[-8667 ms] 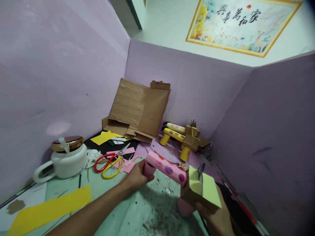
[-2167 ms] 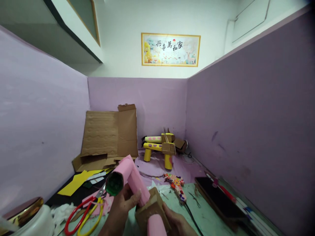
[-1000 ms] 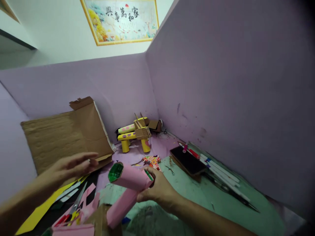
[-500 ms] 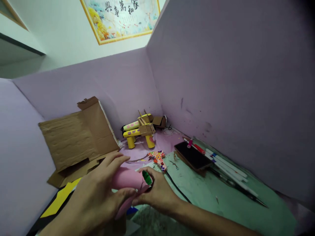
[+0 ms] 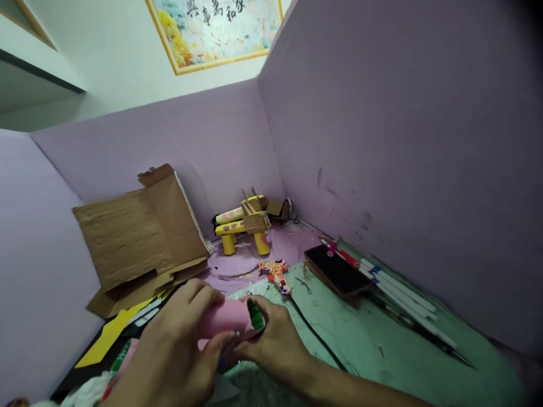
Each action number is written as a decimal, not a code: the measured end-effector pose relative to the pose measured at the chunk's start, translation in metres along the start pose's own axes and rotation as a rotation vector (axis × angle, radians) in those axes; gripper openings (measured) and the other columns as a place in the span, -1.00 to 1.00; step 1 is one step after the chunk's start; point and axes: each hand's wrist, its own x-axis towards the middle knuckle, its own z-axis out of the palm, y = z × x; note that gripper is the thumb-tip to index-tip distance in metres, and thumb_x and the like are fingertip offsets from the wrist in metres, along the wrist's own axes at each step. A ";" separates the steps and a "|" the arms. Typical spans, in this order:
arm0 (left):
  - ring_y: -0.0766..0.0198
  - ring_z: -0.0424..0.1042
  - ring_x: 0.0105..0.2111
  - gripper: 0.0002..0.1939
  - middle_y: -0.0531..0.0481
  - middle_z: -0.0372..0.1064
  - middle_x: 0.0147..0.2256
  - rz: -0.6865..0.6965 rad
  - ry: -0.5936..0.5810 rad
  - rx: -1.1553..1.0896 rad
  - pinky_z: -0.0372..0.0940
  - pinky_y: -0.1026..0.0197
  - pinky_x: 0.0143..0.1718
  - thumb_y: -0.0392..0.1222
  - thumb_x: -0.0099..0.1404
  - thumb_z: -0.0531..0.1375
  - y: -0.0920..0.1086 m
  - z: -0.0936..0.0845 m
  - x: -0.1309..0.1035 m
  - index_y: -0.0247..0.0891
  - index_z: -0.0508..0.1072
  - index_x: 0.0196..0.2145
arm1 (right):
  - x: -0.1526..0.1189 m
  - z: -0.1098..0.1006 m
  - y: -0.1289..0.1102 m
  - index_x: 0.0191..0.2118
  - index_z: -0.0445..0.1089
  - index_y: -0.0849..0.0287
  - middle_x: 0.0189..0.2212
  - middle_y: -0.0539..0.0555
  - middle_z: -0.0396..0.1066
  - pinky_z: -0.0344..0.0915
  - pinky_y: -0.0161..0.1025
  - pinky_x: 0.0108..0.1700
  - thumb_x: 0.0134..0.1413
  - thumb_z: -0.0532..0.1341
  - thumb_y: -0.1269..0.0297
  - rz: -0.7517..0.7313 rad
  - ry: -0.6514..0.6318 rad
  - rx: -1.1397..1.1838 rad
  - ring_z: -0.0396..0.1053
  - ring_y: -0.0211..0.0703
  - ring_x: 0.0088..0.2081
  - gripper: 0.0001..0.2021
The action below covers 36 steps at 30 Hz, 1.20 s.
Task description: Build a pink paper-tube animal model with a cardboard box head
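Note:
A pink paper tube [image 5: 227,317] with a green inner lining showing at its right end is held between both hands, low in the middle of the view. My left hand [image 5: 178,339] wraps over its left part, thumb along the near side. At the open end, my right hand [image 5: 278,339] grips the tube with its thumb in front and fingers behind. Just beyond my hands lies a flower-patterned glue gun [image 5: 275,273] with a black cord.
Yellow giraffe-like paper figures [image 5: 241,226] stand by the back panel, right of a folded cardboard sheet [image 5: 139,237]. A phone [image 5: 337,270], white pens [image 5: 403,297] and small scissors [image 5: 304,285] lie to the right. Yellow paper [image 5: 112,336] lies at left.
The pink tube has turned slightly in my hands, and its lower pink flap shows less. My left fingers have closed further around it. The view has shifted slightly.

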 end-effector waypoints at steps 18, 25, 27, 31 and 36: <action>0.20 0.29 -0.38 -0.93 -0.04 0.25 -0.35 0.141 0.099 0.038 0.18 0.20 -0.41 -0.25 0.14 0.08 0.004 0.000 -0.012 -0.20 0.25 -0.36 | -0.005 0.000 0.005 -0.22 0.41 0.24 -0.47 0.00 0.46 0.31 -0.31 -0.38 -0.52 0.41 0.36 -0.178 0.019 -0.113 0.37 -0.16 -0.46 -0.48; 0.20 0.30 -0.38 -0.91 -0.04 0.25 -0.34 0.144 0.092 0.058 0.20 0.19 -0.42 -0.29 0.13 0.07 0.005 0.001 -0.016 -0.20 0.25 -0.34 | -0.007 -0.001 0.009 -0.22 0.41 0.22 -0.41 0.02 0.48 0.32 -0.31 -0.35 -0.49 0.40 0.38 -0.235 0.011 -0.129 0.41 -0.15 -0.42 -0.50; 0.19 0.31 -0.38 -0.90 -0.05 0.27 -0.33 0.135 0.086 0.068 0.22 0.18 -0.43 -0.29 0.12 0.08 0.005 0.004 -0.017 -0.20 0.26 -0.34 | -0.006 -0.001 0.011 -0.21 0.41 0.22 -0.42 0.00 0.48 0.32 -0.32 -0.36 -0.48 0.40 0.40 -0.226 0.011 -0.115 0.40 -0.17 -0.43 -0.50; 0.13 0.38 -0.31 -0.78 -0.09 0.33 -0.24 0.103 0.078 0.097 0.30 0.13 -0.38 -0.26 0.13 0.11 0.003 0.006 -0.007 -0.18 0.29 -0.21 | 0.000 0.002 0.011 -0.25 0.40 0.22 -0.44 -0.02 0.45 0.29 -0.33 -0.37 -0.52 0.41 0.42 -0.135 0.026 -0.024 0.37 -0.17 -0.41 -0.51; -0.06 0.23 0.06 -0.27 -0.17 0.12 0.14 0.088 0.255 -0.010 0.26 -0.05 -0.02 -0.03 0.08 0.21 0.005 -0.012 0.010 -0.13 0.05 0.17 | 0.018 -0.002 0.016 -0.36 0.37 0.25 -0.51 -0.03 0.40 0.27 -0.34 -0.43 -0.49 0.42 0.38 0.050 0.098 0.260 0.32 -0.22 -0.46 -0.61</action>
